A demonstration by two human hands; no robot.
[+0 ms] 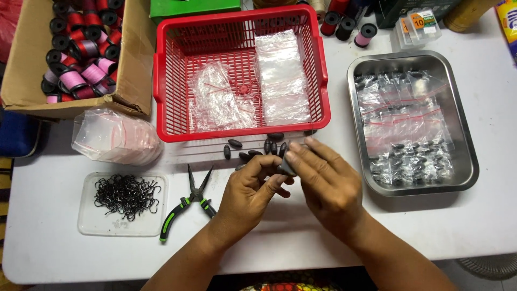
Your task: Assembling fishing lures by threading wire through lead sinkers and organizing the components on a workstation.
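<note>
1. Both hands meet near the middle of the white table (474,226): the left hand (249,189) has its fingers curled in around a small dark oval sinker (287,168), and the right hand (327,182) pinches the same piece from the right with its fingertips
2. Far left, a cardboard box (132,70) holds spools of red and pink thread (81,59)
3. Near left, a clear shallow tray (89,223) holds a tangle of black hooks (126,194); just beyond it lies a stack of clear zip bags (116,137)
4. Green-handled pliers (186,207) lie just left of the left hand
5. Loose dark sinkers (253,146) lie just beyond the hands, in front of a red plastic basket (161,81) holding more clear bags (280,81)
6. Right, a steel tray (469,167) holds filled bags of sinkers (412,137)
</note>
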